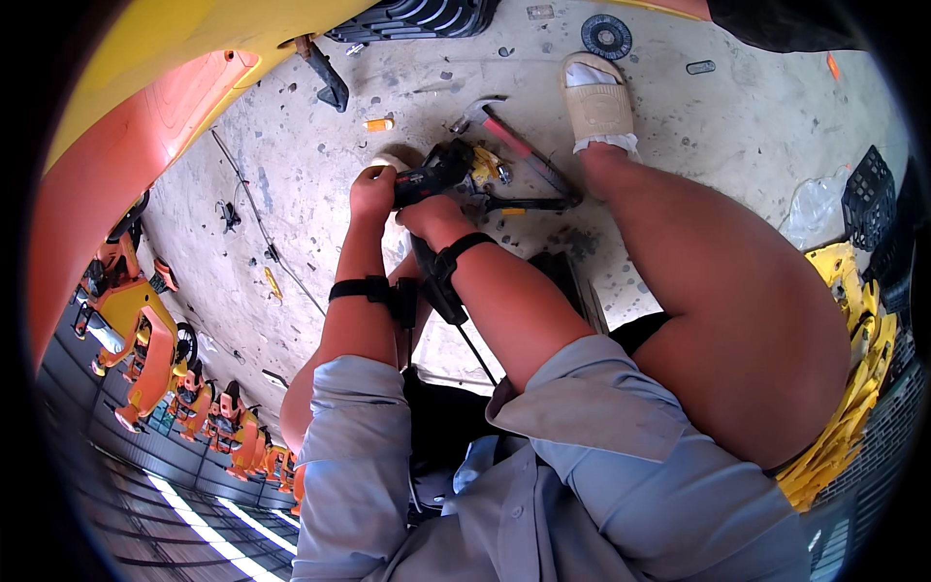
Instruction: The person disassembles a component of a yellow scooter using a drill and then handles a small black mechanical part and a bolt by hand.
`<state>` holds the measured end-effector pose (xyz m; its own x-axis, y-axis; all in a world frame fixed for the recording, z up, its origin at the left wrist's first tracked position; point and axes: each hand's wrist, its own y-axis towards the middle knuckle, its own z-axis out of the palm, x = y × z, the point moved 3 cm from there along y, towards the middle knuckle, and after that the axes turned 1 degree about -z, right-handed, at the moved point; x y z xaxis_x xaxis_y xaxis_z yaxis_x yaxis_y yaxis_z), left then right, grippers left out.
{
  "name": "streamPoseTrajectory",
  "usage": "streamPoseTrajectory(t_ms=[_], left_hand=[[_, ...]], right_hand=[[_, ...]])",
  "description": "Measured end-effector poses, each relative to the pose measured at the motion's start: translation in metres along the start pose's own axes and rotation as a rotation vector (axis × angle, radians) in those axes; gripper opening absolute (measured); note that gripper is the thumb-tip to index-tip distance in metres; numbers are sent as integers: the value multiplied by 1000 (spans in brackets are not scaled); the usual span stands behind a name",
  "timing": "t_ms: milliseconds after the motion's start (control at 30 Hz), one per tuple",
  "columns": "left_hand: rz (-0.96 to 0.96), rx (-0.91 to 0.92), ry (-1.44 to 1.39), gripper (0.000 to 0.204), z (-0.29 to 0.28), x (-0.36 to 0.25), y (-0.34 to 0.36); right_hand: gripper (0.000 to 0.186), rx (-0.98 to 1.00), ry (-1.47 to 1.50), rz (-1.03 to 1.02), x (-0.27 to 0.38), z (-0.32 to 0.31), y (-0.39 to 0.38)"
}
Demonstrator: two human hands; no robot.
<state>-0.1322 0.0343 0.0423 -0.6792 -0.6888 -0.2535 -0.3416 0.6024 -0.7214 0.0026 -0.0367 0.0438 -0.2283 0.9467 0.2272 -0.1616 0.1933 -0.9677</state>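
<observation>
A black handheld power tool (427,181) with small red markings is held low above the floor between my hands; its exact kind cannot be made out. My left hand (372,194) is closed at its left end, thumb along the top. Just right of that, my right hand (433,215) is closed against the tool's underside, with its fingers partly hidden. Past the tool lies a claw hammer (519,143) with a red and black handle. Small yellow pieces (485,165) lie between the two, and a dark bar-shaped tool (533,204) touches the hammer's handle end.
A yellow and orange machine body (145,126) overhangs the left side. On the concrete floor (679,126) are a round dark disc (606,37), an orange piece (379,125) and a long thin rod (254,199). Stacked yellow parts (853,388) and a black crate (868,199) stand right.
</observation>
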Motion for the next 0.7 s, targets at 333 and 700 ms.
streamPoseTrajectory(t_ms=[333,700], left_hand=[[-219,4,-175,42,4,50,5],[-342,69,-340,31,0,43,20]], right_hand=[[42,13,-24,37,12,-11,-40],[45,73,-20,85,33,-23,-55]])
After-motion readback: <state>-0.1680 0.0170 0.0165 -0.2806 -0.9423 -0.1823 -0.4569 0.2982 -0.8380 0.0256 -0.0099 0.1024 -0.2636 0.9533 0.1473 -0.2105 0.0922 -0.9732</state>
